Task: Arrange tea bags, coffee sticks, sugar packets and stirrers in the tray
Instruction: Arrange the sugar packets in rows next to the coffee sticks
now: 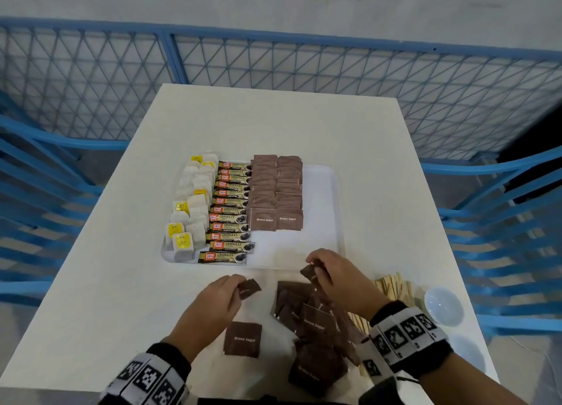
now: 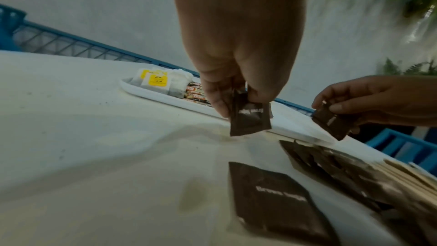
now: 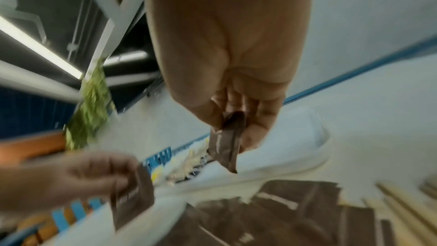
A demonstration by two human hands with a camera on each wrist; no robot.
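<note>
Two brown sugar packets are pinched in your fingers, one per hand: left hand [image 1: 219,295], right hand [image 1: 333,272]. Tray [image 1: 322,246] lies just beyond; your right hand is nearer its bare right section.

The right hand [image 3: 227,85] pinches a brown sugar packet [image 3: 225,143] above the white tray [image 3: 295,145].

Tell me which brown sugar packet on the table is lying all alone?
The flat brown sugar packet below the left hand. The others sit heaped in a pile.
</note>
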